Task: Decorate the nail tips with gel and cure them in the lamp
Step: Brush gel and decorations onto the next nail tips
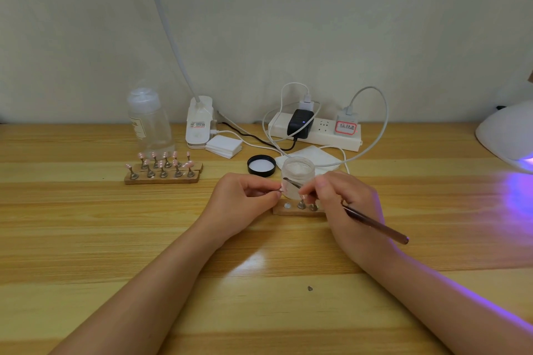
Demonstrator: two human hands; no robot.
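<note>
Behind hands (291, 196), jar (297, 179) of powder

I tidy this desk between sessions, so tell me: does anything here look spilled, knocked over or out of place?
Nothing looks spilled or knocked over. The jar stands open with its black lid lying upside down beside it, as expected in use. One small dark speck lies alone on the table between the forearms; what it is cannot be told.

The counter (115, 239) is glossy pale wood with visible grain, the jar (297, 179) is frosted plastic, its lid (261, 165) black plastic, the bottle (148, 121) clear plastic, the brush (375, 223) has a shiny metallic handle, and the lamp (504, 135) is smooth white plastic.
</note>
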